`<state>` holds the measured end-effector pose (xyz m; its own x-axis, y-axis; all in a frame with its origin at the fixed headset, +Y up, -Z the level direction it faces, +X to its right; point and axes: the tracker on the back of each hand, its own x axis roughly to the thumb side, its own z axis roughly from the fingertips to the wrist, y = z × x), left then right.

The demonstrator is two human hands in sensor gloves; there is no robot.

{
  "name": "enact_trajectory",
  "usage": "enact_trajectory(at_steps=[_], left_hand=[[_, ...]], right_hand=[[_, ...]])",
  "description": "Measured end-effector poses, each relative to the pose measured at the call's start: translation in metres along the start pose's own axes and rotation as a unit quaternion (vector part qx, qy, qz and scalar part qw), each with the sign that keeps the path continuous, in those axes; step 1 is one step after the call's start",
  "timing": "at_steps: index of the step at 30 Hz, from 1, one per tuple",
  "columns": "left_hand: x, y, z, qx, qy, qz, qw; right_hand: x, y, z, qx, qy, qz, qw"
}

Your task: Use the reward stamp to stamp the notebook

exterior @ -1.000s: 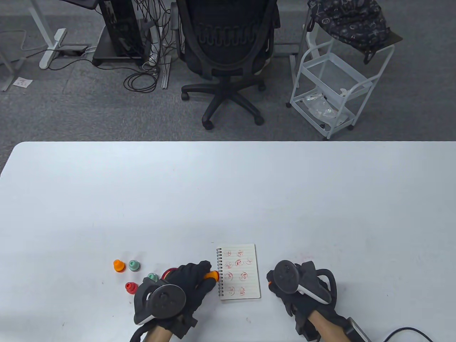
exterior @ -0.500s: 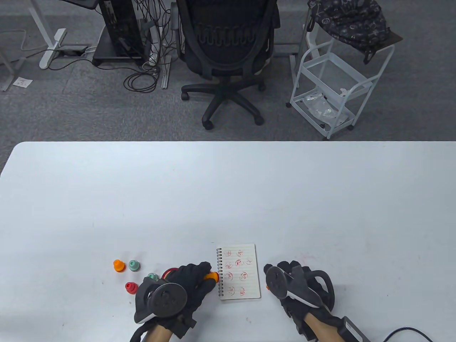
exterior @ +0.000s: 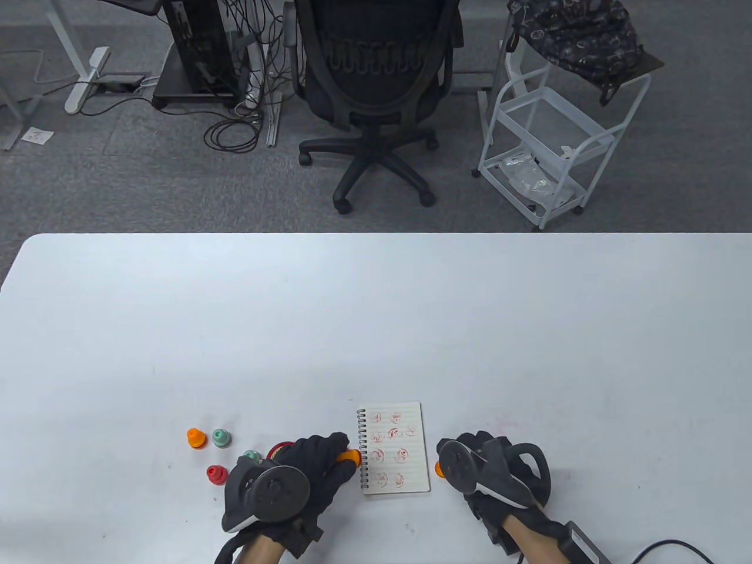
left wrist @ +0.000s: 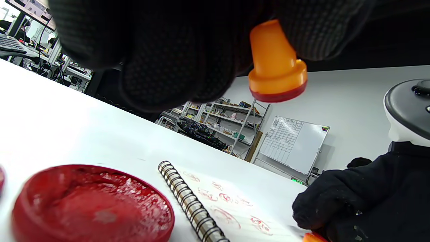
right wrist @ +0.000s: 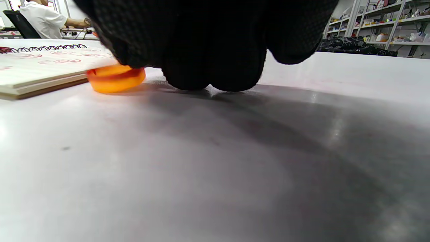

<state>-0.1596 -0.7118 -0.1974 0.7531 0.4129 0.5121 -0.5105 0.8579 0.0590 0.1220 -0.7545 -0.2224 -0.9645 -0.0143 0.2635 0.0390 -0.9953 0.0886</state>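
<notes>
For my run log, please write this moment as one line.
left hand: holds orange stamp above ink pad | right hand: on orange cap beside notebook | new stamp: not yet

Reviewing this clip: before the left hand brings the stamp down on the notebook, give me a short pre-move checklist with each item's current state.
1. Stamp gripped by left hand: ok, fingers curl round its handle.
2. Stamp face inked: ok, its rim shows red.
3. Stamp over the page: not ok, it sits left of the notebook spiral, above the table.
4. Free spot on the page: ok, bare paper shows between the red prints.
5. Notebook held steady: cannot tell; right hand rests on the table beside it, by an orange cap.
6. Ink pad clear of the path: ok, it lies left of the spiral.
</notes>
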Motion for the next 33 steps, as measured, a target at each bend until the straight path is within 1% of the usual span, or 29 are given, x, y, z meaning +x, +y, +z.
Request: enact_trajectory(at_steps=[8,12,15,16,20,25,30,33], left_hand=[[0.000,0.000,-0.001,-0.006,-0.001,-0.011,1.000],[0.003,0.000,-0.001,-0.012,-0.015,-0.044,0.999],[0.007,-0.001,-0.003,-0.027,-0.034,-0.091,0.995],[0.009,-0.003,-0.003,-0.035,-0.043,-0.118,0.991],[0.012,-0.008,-0.005,-0.056,-0.058,-0.178,0.981],[0.011,-0.014,-0.008,-0.085,-0.063,-0.210,0.972],[0.010,-0.023,-0.011,-0.132,-0.068,-0.254,0.956],[0.009,-0.027,-0.012,-0.149,-0.071,-0.269,0.949]], right_hand=[[-0.008,-0.009,0.005,-0.025,0.015,-0.024,0.999],[-0.015,-0.018,0.009,-0.043,0.023,-0.046,0.998],[-0.020,-0.024,0.013,-0.057,0.029,-0.067,0.996],[-0.022,-0.026,0.014,-0.061,0.033,-0.074,0.995],[-0.029,-0.033,0.018,-0.076,0.042,-0.094,0.992],[-0.033,-0.036,0.020,-0.083,0.045,-0.109,0.990],[-0.034,-0.036,0.021,-0.083,0.045,-0.112,0.989],[-0.034,-0.036,0.020,-0.082,0.044,-0.110,0.990]])
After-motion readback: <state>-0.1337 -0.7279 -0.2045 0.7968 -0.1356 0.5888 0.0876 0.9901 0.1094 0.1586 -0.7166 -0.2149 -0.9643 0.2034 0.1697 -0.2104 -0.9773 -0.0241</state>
